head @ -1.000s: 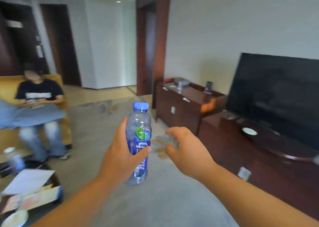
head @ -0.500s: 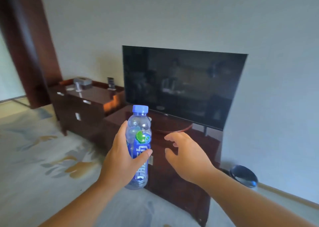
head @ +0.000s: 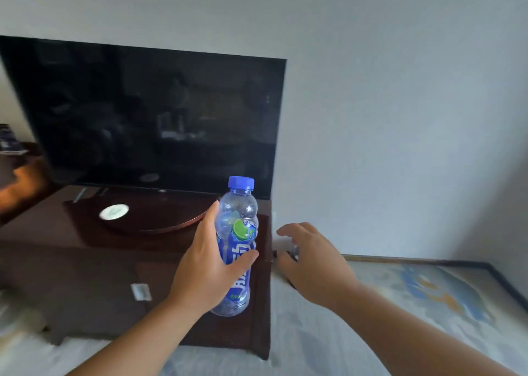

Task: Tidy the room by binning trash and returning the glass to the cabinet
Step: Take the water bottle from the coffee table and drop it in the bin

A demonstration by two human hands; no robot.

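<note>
- In the air, before the right end of the TV cabinet: one clear plastic drink bottle, upright. It has a blue label with a green lime picture. How much liquid it holds cannot be told.
- Blue cap: one, screwed on the bottle's neck and seen against the lower edge of the television.
- Left-hand grip: grasping the bottle round its middle. The thumb lies across the front of the label, one finger runs up the bottle's left side, and the back of the hand faces the camera.
- Right-hand grip: released, palm down, with the fingers spread and lightly curved, holding nothing. It is just beside the bottle on its right and apart from it, past the cabinet's right end and above the floor.
- Television: one flat, dark screen standing on the cabinet top, close to the wall and behind the bottle.
- TV cabinet: dark glossy wood. A pale rectangular fitting sits on its front and a pale round glint shows on its top.
- Carpet: pale with a blue and orange pattern and a dark border. It lies on the floor to the right of the cabinet.
- Wall: plain and pale.
</note>
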